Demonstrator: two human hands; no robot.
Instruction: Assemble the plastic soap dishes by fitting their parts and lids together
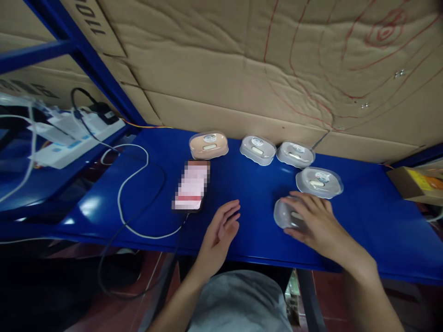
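My right hand [309, 221] is closed round a grey oval plastic case [283, 214] near the table's front edge, fingers over its top and thumb along the near side. Part of that case is hidden under the hand. Just behind it sits a similar pale case [320, 183] with a clear cover, a round label and a small white bar. My left hand [221, 228] holds nothing; its fingers are stretched out, a little apart, over the table. Nearest to it lies a smartphone [191, 186] with its screen lit and blurred, a cable at its lower end.
Along the cardboard wall [207, 101] stand a peach case [208, 146] and two pale ones, a left one [258, 151] and a right one [296, 155]. A white cable [119, 198] loops across the blue table [242, 184]. A power strip [69, 150] is at left, a cardboard box [408, 184] at right.
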